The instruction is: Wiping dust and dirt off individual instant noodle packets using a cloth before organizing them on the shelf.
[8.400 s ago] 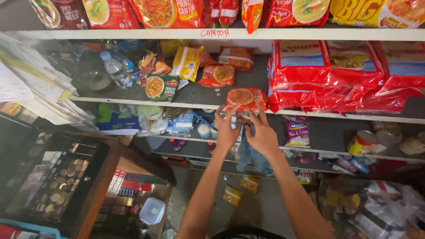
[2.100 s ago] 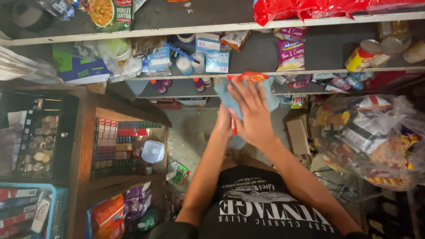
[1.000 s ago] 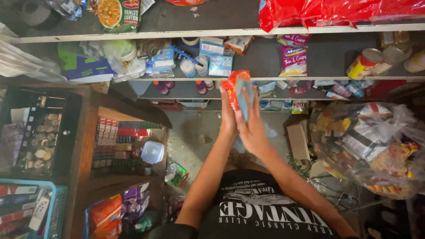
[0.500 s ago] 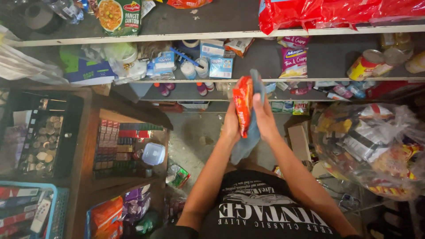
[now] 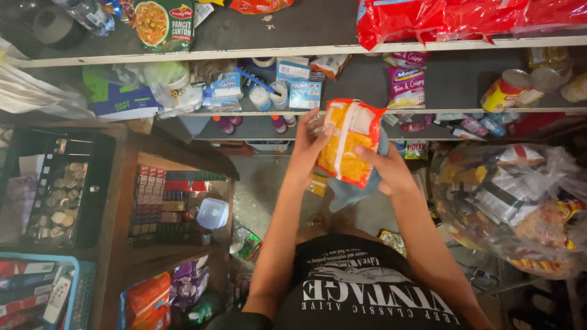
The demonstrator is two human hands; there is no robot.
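I hold an orange-and-yellow noodle packet (image 5: 348, 142) with both hands in front of the shelves. My left hand (image 5: 310, 146) grips its left edge with fingers spread on the back. My right hand (image 5: 386, 170) grips its right side and also clutches a blue-grey cloth (image 5: 350, 194) that hangs below the packet. The packet's back faces me, showing its middle seam.
Grey shelves (image 5: 293, 113) ahead carry snack packets, small boxes and cans (image 5: 502, 91). Red packs (image 5: 465, 18) lie on the top shelf. A large clear bag of goods (image 5: 520, 201) sits at right. A wooden counter with a coin tray (image 5: 61, 195) and a cigarette rack (image 5: 160, 201) stands at left.
Since half a second ago the packet has turned from edge-on to flat, its back now facing me. The cloth has dropped from over the packet to under it.
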